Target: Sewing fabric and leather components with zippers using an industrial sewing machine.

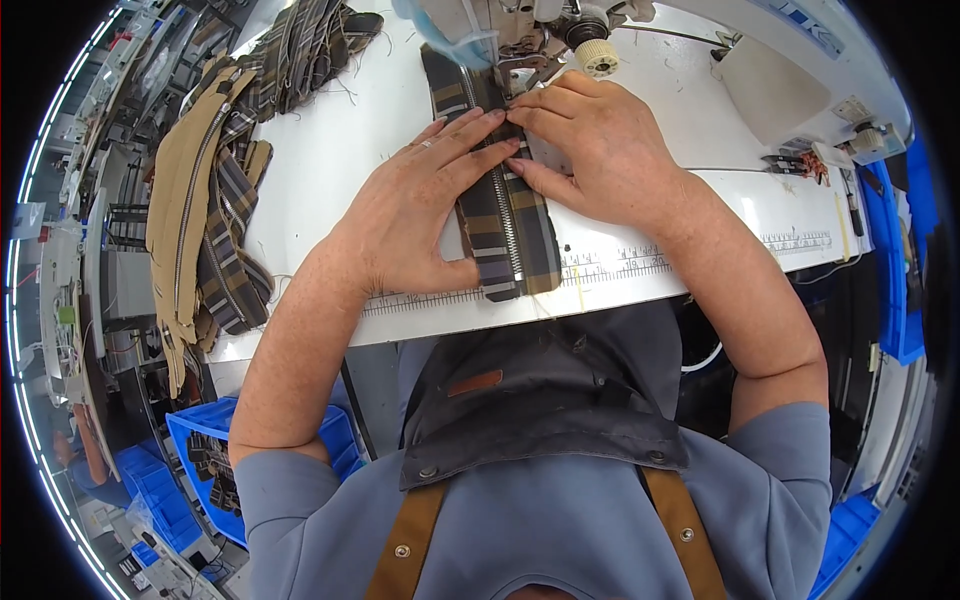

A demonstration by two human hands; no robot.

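Observation:
A plaid fabric strip (543, 235) with a metal zipper (508, 230) down its middle lies lengthwise on the white table. Its far part runs beneath the sewing machine's presser foot (506, 84). My left hand (420, 195) rests flat over the strip's left side, thumb spread toward the near end and fingertips close to the foot. From the right, my right hand (600, 145) presses its outstretched fingertips on the strip just before the foot, with the thumb apart and lower down. Both hands are open. The fingertips of the two hands nearly meet over the zipper, and the needle point is hidden.
At the left table edge lies a pile of tan and plaid zippered strips (190, 210), with more plaid pieces (300, 50) behind. A ruler scale (640, 265) follows the front edge. A blue bin (340, 440) stands below left; a cream knob (597, 58) sits on the machine.

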